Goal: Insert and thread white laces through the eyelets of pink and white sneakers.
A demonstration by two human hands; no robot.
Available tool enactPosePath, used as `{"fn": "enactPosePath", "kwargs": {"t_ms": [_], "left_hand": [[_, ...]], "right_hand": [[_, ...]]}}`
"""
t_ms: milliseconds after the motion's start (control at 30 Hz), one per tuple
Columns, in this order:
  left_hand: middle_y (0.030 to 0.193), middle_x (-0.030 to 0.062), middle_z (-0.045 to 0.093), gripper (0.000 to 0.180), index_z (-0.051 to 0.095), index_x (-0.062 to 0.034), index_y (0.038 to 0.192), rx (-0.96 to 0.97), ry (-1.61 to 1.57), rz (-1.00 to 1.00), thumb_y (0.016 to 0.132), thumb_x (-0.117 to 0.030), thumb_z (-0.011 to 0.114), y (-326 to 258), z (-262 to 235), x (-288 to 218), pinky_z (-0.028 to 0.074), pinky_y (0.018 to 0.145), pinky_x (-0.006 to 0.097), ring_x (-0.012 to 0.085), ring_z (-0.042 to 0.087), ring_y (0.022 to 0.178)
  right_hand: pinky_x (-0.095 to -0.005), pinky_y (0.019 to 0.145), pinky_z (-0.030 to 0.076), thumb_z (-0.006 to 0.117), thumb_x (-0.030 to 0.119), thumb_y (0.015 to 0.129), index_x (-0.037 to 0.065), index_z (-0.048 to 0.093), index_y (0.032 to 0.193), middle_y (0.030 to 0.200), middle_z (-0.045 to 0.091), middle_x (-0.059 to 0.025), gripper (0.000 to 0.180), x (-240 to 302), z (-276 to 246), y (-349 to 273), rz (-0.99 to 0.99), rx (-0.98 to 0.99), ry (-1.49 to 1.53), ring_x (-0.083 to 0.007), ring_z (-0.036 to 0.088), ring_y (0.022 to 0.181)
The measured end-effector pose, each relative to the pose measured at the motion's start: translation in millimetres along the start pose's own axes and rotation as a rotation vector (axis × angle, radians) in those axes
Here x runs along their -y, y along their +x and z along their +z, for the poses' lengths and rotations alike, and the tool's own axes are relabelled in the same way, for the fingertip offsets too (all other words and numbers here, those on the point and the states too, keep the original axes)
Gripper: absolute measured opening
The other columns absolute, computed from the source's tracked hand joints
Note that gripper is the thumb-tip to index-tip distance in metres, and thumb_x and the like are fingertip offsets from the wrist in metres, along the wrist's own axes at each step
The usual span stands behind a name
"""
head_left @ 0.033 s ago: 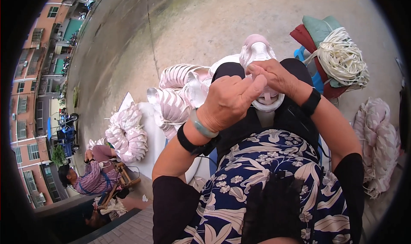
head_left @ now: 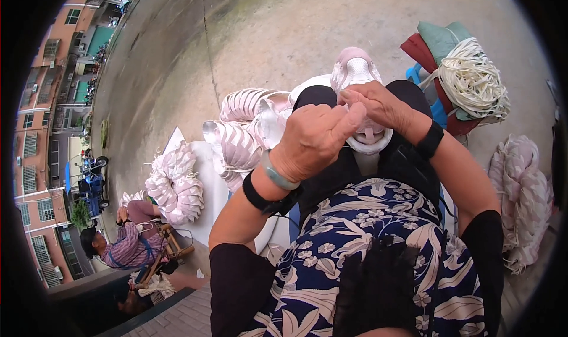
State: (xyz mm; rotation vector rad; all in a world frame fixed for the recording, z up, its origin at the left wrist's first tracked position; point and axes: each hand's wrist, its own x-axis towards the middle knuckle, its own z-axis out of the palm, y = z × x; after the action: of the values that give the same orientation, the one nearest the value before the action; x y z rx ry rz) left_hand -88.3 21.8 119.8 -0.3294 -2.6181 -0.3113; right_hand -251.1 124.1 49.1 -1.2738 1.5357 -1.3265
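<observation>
A pink and white sneaker upper (head_left: 353, 72) rests between my knees, its toe pointing away from me. Both hands meet over its middle and cover most of the lacing area. My left hand (head_left: 316, 137) is closed, fingers curled and thumb toward the right hand. Fingers of my right hand (head_left: 378, 102) are pinched together, touching or nearly touching the left. Something small and pale shows between the fingertips, too small to name. Below the hands the upper's pale heel collar (head_left: 371, 144) shows.
Stacked pink and white shoe uppers (head_left: 234, 139) lie at my left, with a curled stack (head_left: 174, 186) farther out. A bundle of cream laces (head_left: 473, 80) sits at the right on cloth. Wrapped uppers (head_left: 520, 198) stand at far right. Another person (head_left: 136, 245) sits at lower left.
</observation>
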Motion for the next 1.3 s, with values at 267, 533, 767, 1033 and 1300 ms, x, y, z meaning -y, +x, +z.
{"fn": "enactPosePath", "kwargs": {"t_ms": [267, 533, 767, 1033, 1300], "left_hand": [[0.068, 0.0084, 0.058, 0.020, 0.060, -0.0011, 0.104, -0.166, -0.350, -0.365, 0.084, -0.004, 0.061, -20, 15, 9, 0.044, 0.053, 0.026, 0.0183, 0.056, 0.057], [0.072, 0.0118, 0.062, 0.011, 0.063, 0.0009, 0.090, -0.120, -0.415, -0.467, 0.081, -0.005, 0.063, -26, 56, 24, 0.046, 0.056, 0.028, 0.0192, 0.059, 0.061], [0.074, 0.0135, 0.060, 0.011, 0.063, 0.0003, 0.089, -0.129, -0.347, -0.421, 0.079, -0.004, 0.063, -20, 84, 22, 0.047, 0.058, 0.033, 0.0277, 0.060, 0.064], [0.070, 0.0122, 0.056, 0.006, 0.061, -0.0012, 0.083, -0.077, -0.309, -0.430, 0.078, 0.000, 0.062, -27, 82, 15, 0.044, 0.055, 0.032, 0.0262, 0.058, 0.061], [0.072, 0.0131, 0.056, 0.007, 0.061, -0.0034, 0.084, -0.063, -0.303, -0.483, 0.078, -0.005, 0.062, -32, 84, 15, 0.045, 0.056, 0.036, 0.0303, 0.058, 0.063]], "right_hand": [[-0.0167, 0.056, 0.035, 0.055, 0.019, 0.091, 0.001, 0.063, 0.101, 0.070, 0.053, 0.0049, 0.022, 68, -63, -20, 0.031, -0.098, 0.582, -0.0016, 0.041, 0.055], [-0.0212, 0.059, 0.031, 0.043, 0.012, 0.097, -0.007, 0.037, 0.128, 0.072, 0.031, 0.0029, 0.037, 75, -185, -54, -0.310, -0.238, 0.790, -0.0060, 0.031, 0.063], [-0.0226, 0.062, 0.032, 0.045, 0.011, 0.096, -0.008, 0.032, 0.133, 0.073, 0.033, 0.0013, 0.043, 96, -251, -88, -0.333, -0.596, 0.681, -0.0097, 0.033, 0.067], [-0.0234, 0.056, 0.038, 0.051, 0.014, 0.094, -0.001, 0.053, 0.112, 0.078, 0.053, -0.0009, 0.024, 68, -268, -89, -0.379, -0.635, 0.717, -0.0082, 0.045, 0.062], [-0.0260, 0.069, 0.051, 0.057, 0.013, 0.091, -0.002, 0.058, 0.108, 0.086, 0.064, -0.0058, 0.023, 57, -266, -93, -0.311, -0.773, 0.747, -0.0108, 0.059, 0.070]]}}
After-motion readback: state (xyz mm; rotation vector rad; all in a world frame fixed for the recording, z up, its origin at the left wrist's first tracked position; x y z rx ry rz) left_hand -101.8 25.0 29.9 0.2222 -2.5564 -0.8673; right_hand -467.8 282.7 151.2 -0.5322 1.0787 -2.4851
